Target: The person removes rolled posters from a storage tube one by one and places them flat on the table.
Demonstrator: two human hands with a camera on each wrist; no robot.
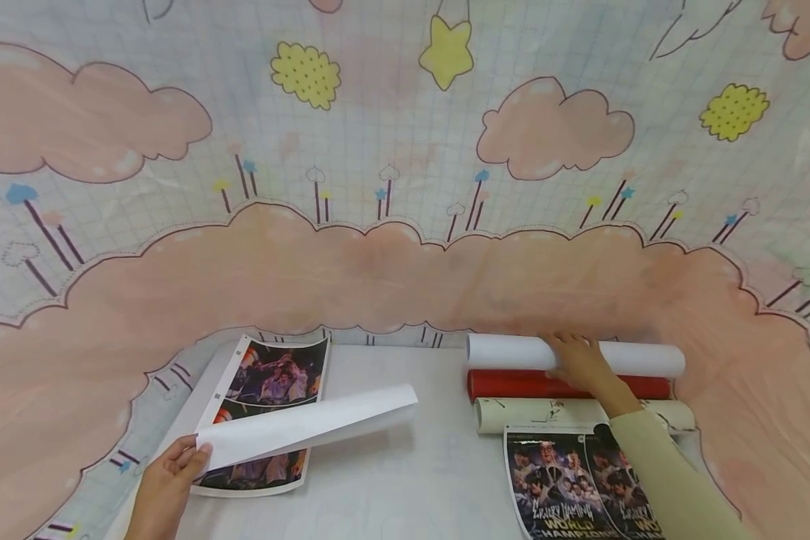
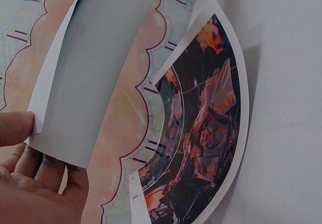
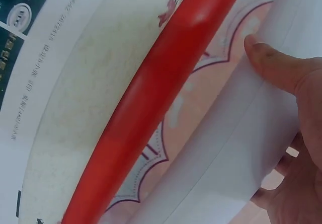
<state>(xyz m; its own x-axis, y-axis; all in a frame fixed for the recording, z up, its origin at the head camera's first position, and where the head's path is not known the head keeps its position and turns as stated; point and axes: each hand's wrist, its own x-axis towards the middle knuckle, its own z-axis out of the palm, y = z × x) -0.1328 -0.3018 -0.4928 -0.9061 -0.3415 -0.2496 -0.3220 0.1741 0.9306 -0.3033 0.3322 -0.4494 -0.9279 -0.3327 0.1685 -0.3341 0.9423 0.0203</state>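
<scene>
At the left, my left hand (image 1: 169,472) pinches one end of a curled white paper sheet (image 1: 297,427) between thumb and fingers. The sheet extends to the right over a printed photo sheet (image 1: 280,375), hiding part of its pictures. In the left wrist view, the thumb lies on one face of the curled sheet (image 2: 95,78) and the fingers behind it. My right hand (image 1: 580,367) grips a white paper roll (image 1: 506,355) at the back right, thumb on its near side. A red roll (image 1: 506,384) lies just in front of that white roll.
A cream roll (image 1: 513,415) lies nearer than the red one. In front of it is a dark printed poster (image 1: 547,480), partly covered by my right sleeve (image 1: 668,465). Behind the white tabletop (image 1: 405,480) hangs a cloud-patterned cloth (image 1: 405,277).
</scene>
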